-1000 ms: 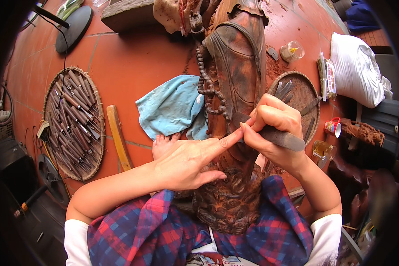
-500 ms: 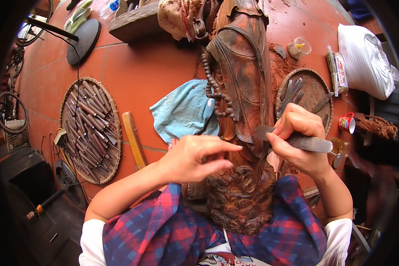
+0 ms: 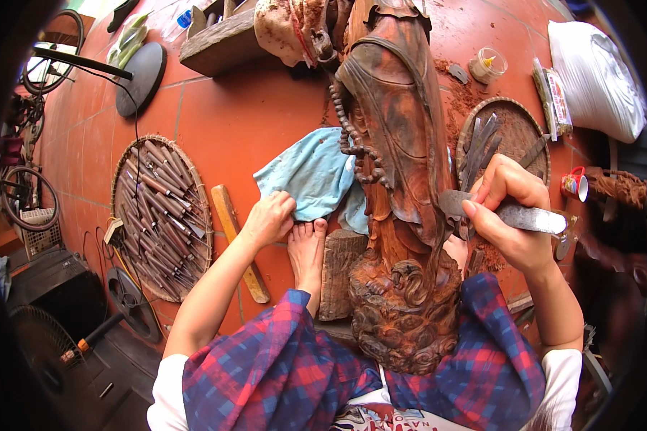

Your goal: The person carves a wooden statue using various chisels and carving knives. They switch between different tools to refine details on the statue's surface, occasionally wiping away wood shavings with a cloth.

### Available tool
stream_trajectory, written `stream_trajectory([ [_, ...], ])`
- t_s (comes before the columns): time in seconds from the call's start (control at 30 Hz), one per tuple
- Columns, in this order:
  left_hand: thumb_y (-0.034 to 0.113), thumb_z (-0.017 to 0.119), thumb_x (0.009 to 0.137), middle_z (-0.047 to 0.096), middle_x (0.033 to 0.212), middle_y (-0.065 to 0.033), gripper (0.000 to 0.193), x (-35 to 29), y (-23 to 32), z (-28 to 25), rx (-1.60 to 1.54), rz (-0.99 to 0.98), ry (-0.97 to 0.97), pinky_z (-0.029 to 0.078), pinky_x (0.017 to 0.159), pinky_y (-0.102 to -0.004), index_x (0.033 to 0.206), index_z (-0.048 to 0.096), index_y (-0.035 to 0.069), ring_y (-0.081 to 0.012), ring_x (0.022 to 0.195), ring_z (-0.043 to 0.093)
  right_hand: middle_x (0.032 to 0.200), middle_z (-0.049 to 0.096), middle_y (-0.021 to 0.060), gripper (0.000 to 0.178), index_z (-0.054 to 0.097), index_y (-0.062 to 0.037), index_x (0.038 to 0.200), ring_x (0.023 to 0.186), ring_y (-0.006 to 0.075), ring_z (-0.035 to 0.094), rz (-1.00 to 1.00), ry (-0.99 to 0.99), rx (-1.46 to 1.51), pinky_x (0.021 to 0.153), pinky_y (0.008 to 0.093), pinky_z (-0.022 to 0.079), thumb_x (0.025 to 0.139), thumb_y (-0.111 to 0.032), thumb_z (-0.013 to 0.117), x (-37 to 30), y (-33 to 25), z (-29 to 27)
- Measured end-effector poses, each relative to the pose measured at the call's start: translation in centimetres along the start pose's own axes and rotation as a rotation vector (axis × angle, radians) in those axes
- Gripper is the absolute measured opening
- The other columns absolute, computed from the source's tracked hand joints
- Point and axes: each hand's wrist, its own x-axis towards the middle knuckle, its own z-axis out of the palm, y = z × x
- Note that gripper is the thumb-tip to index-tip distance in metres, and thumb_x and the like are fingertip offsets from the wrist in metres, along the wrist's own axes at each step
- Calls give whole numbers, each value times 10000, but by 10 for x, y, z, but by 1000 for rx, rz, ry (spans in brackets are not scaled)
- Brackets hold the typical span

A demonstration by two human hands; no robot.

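A dark brown carved wooden statue [image 3: 395, 108] lies lengthwise before me, its knobbly carved base [image 3: 402, 323] between my knees. At the left, my left hand [image 3: 272, 215] is closed on the lower edge of a light blue cloth [image 3: 313, 172], which lies beside the statue above my bare foot [image 3: 308, 251]. Over the statue's right side, my right hand [image 3: 510, 208] grips a flat grey metal scraper [image 3: 530, 217] with rounded ends, between thumb and fingers. The scraper's near end is close to the statue's edge; I cannot tell whether it touches.
Left stands a round basket [image 3: 206, 208] of many wooden-handled chisels, with a wooden bar [image 3: 239, 244] beside it. Right is another basket [image 3: 514, 118] with flat metal tools, plus a jar [image 3: 487, 66], a red cup [image 3: 574, 184] and a white sack [image 3: 593, 79]. A wood block [image 3: 341, 273] props the base.
My left hand has moved from above the statue down and left onto the blue cloth. My right hand keeps the scraper and has shifted slightly right in view.
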Motion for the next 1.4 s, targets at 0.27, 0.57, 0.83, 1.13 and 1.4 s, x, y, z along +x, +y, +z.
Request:
stream_trajectory([
  [0.27, 216, 706, 747, 675, 750, -156, 301, 12, 41, -69, -383, -121, -632, 547, 732, -405, 1002, 709, 57, -323, 755, 684, 692, 556, 56, 245, 520, -21, 650, 632, 155, 553, -50, -10, 2, 586, 288, 416, 753, 17, 739, -6, 3, -9],
  [0.57, 279, 718, 881, 726, 852, -153, 293, 58, 100, -142, -396, -150, -611, 554, 729, -403, 1048, 731, 38, -320, 796, 710, 666, 559, 48, 266, 522, -34, 654, 620, 152, 557, -87, -63, 7, 570, 293, 406, 766, 8, 760, -4, 1, -11],
  [0.83, 243, 695, 887, 699, 888, -159, 246, 71, 108, -131, -403, 21, -284, 531, 757, -438, 1001, 678, 26, -350, 875, 677, 729, 622, 70, 263, 555, -40, 674, 672, 158, 605, -28, -113, 44, 615, 287, 464, 751, -11, 806, -2, -4, -9],
  [1.13, 236, 706, 905, 681, 870, -108, 836, 78, 165, -150, -703, 114, -413, 543, 690, -394, 1589, 237, 132, -280, 795, 691, 824, 670, 124, 285, 556, -30, 717, 712, 199, 654, -46, -243, -71, 632, 294, 503, 725, -44, 840, 3, -11, 2],
  [1.4, 201, 722, 859, 662, 1057, -167, 1024, 68, 168, -114, -666, 115, -283, 550, 636, -431, 1604, 23, 127, -363, 860, 687, 775, 627, 123, 282, 515, -22, 683, 713, 233, 657, -158, -242, -248, 597, 303, 505, 734, 0, 791, 13, -10, 21],
])
